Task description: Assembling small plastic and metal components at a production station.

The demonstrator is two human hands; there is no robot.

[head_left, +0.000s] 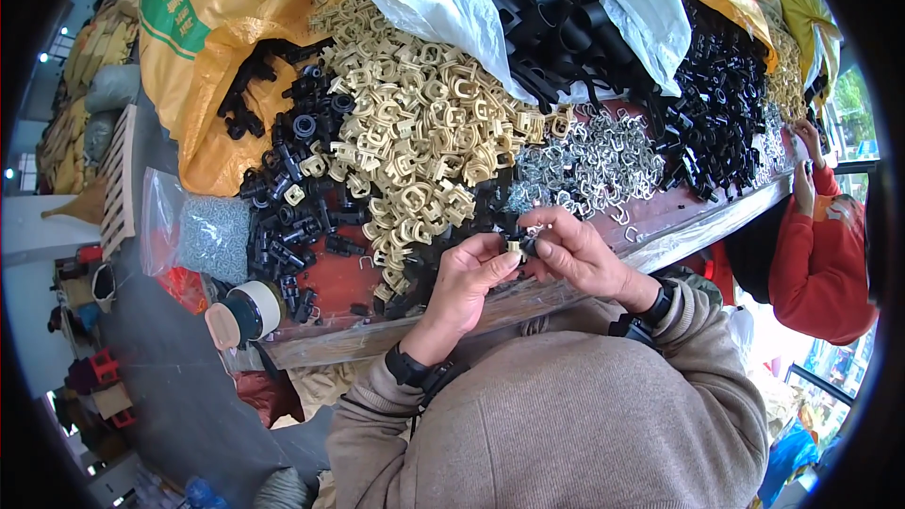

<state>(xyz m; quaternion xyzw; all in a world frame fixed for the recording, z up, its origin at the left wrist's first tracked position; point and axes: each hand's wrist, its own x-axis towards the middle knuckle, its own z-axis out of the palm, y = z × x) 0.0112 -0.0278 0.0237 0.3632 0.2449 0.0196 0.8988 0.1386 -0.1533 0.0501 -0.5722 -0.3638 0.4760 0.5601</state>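
A: Where was the beige clip (514,247)?
B: Over the bench's (660,226) near edge, pinched betw. both hands. Left hand (468,275) held it by thumb & fingertips; right hand (575,250) was closed on a small black piece (528,247) w/ a wire clip, touching it.
A: Handling?
B: Prob. light, stiff plastic, smooth, so grip the flat sides. The beige pile (415,123), wire clips (589,165) & black parts (283,217) lay just behind.
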